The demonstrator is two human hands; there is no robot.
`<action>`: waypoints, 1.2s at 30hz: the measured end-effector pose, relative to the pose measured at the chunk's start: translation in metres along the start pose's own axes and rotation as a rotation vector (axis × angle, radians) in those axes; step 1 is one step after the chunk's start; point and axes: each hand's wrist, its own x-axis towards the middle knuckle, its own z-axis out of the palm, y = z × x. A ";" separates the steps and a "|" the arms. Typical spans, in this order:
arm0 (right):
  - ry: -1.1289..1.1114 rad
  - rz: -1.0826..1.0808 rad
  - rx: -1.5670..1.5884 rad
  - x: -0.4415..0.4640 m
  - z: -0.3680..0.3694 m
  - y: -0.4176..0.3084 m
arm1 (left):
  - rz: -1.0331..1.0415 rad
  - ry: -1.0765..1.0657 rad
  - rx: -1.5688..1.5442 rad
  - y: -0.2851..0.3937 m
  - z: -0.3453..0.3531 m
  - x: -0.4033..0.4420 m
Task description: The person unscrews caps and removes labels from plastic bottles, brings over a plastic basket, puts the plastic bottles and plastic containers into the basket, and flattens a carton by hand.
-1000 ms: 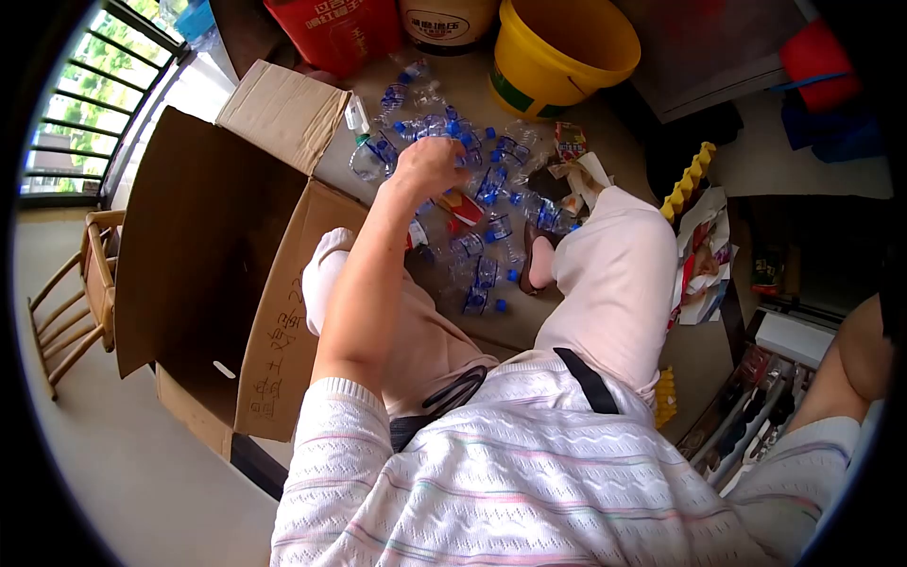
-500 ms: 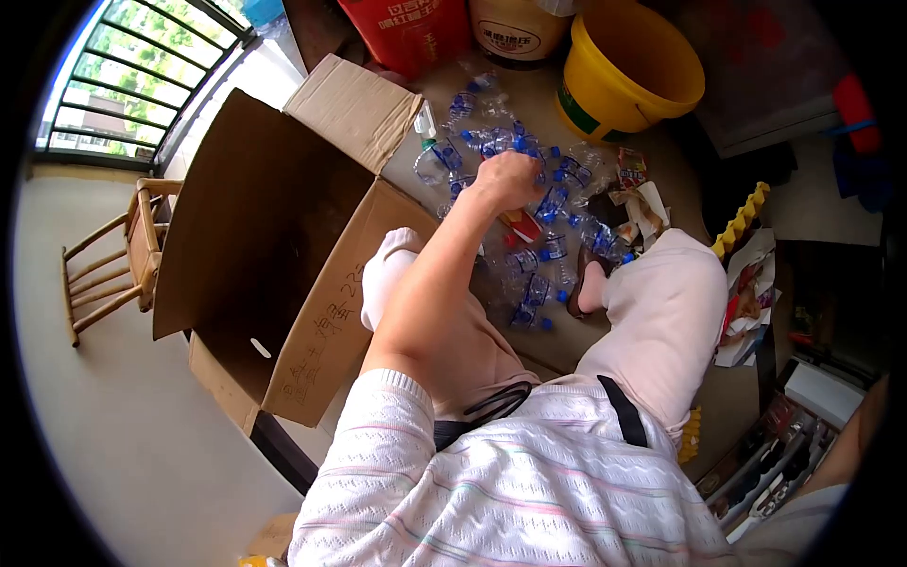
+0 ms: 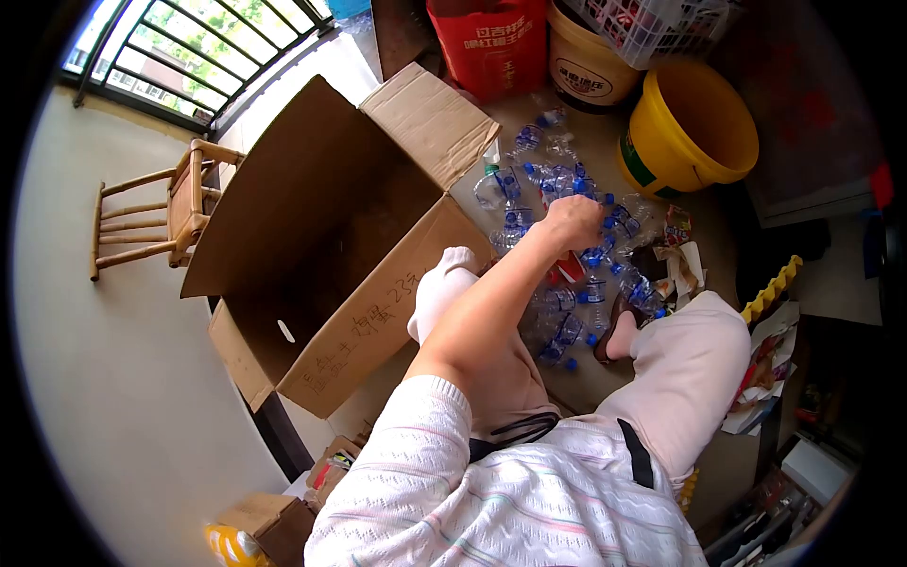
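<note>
My left hand reaches forward over a heap of clear plastic bottles with blue caps and labels. Its fingers are curled closed, and whatever they hold is hidden beneath the hand. Bottles lie on all sides of it, such as one plastic bottle nearer my legs and another bottle by my shoe. A red piece of packaging lies just below the wrist. To the left stands a large open cardboard box with handwriting on its side; its visible inside is dark. My right hand is out of view.
Behind the bottles stand a yellow bucket, a cream bucket, a red bag and a white plastic basket. Scrap paper lies right of the bottles. A bamboo chair is at the far left.
My view has turned left, so the scene sits further right and lower. The left hand stays closed over the bottles. The right forearm at the lower right edge has mostly left view.
</note>
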 end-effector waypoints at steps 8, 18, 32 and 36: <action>-0.013 -0.069 -0.095 -0.002 -0.002 -0.005 | -0.021 0.027 -0.023 0.001 -0.002 -0.002; -0.071 -0.151 -0.217 0.011 -0.016 -0.028 | -0.010 0.031 -0.029 0.006 -0.001 -0.001; -0.067 -0.285 -0.325 0.029 -0.032 -0.051 | 0.033 0.139 -0.100 -0.001 -0.011 -0.011; 0.045 -0.273 -0.328 0.034 -0.049 -0.039 | -0.036 0.137 -0.106 -0.008 -0.024 -0.019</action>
